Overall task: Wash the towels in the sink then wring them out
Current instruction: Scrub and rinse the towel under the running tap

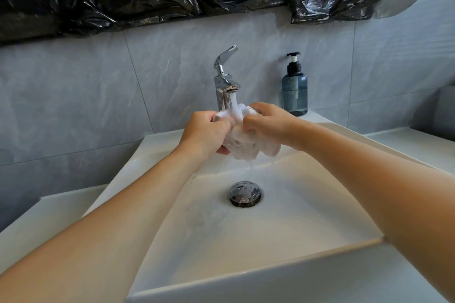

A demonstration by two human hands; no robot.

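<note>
While the water runs from the tap [225, 86] onto the towel [242, 140], I hold it bunched between both hands above the sink [270, 224], just under the spout. My left hand [205, 131] is closed in a fist around the left part of the cloth, with the fingers curled in. My right hand [264, 122] is closed in the same way around the right part, and a loose end hangs down below it and drips toward the drain [245, 194].

I think this is the washing step, not yet the wringing. To do it well, I should rub the two gripped parts against each other under the stream and open the bunch a little, so the water reaches the inner folds. I should take new grips so that every part passes under the water. It is better to keep the towel low over the basin, because water can splash over the rim. The soap bottle [294, 88] stands behind, near my right hand; I cannot tell if soap is already in the cloth. I see only one towel here.
</note>
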